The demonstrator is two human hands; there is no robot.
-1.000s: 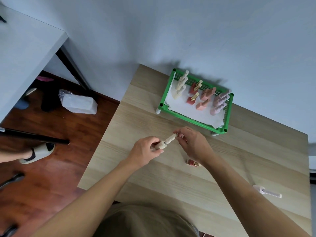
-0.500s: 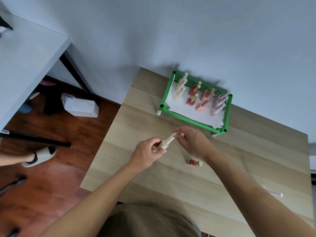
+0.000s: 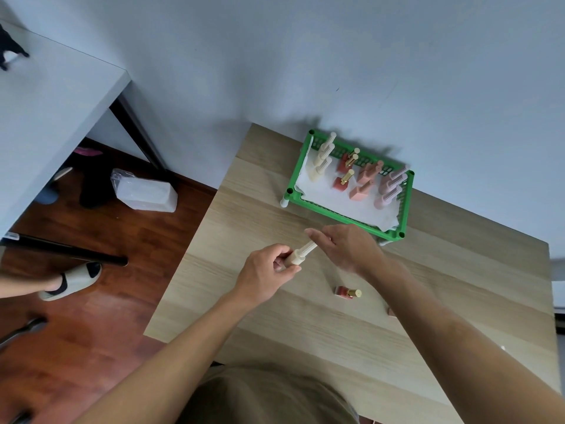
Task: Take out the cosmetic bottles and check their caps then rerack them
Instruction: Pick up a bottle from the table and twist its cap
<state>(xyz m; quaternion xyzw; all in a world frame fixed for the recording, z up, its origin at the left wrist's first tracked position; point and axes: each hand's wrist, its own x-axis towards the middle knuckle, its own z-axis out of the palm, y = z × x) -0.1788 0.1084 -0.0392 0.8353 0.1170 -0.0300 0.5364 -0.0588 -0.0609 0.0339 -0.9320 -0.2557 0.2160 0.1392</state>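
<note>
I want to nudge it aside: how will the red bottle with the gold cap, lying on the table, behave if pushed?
The red bottle lies on its side on the bare wooden table, so it cannot tip. Its body looks flat-sided, so it would probably slide rather than roll. It looks small, likely light, and may skid easily.

The table [image 3: 443,286] is showing pale wood with a smooth, matt grain. The green rack [image 3: 342,214] is looking like shiny plastic, with white paper [image 3: 336,198] lying soft inside it. The cream bottle [image 3: 298,256] is looking like smooth matt plastic. The red bottle [image 3: 344,292] is wearing a shiny gold cap [image 3: 355,293]. The floor [image 3: 91,316] is gleaming dark, glossy wood.
</note>
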